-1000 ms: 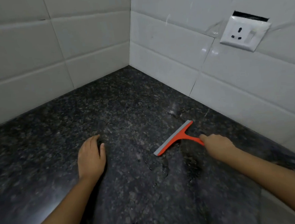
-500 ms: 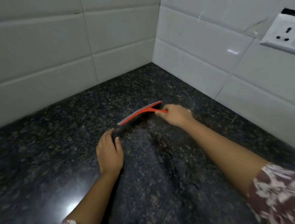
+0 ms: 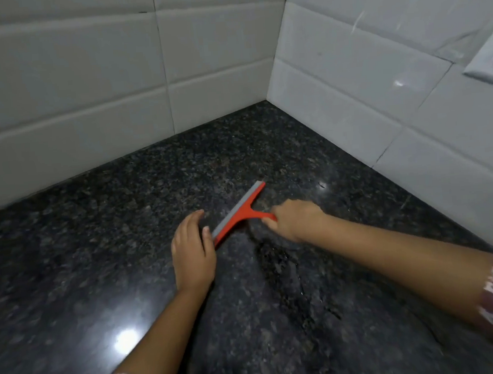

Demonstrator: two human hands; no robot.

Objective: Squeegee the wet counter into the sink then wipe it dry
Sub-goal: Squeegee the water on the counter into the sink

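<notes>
An orange squeegee (image 3: 239,212) with a grey rubber blade lies edge-down on the dark speckled granite counter (image 3: 124,226), near the tiled corner. My right hand (image 3: 293,220) is closed around its short handle. My left hand (image 3: 192,250) rests flat on the counter, fingers together, with the blade's near end touching it at the thumb side. A wet streak with water beads (image 3: 277,261) runs toward me behind the blade. No sink or cloth is in view.
White tiled walls (image 3: 84,96) meet in a corner just beyond the squeegee. A white wall socket (image 3: 492,61) sits on the right wall, at the frame edge. A light glare shows on the counter at lower left.
My right hand carried the squeegee from the right wall side leftward toward my left hand, and the blade now angles more steeply toward the corner. The view also swung left.
</notes>
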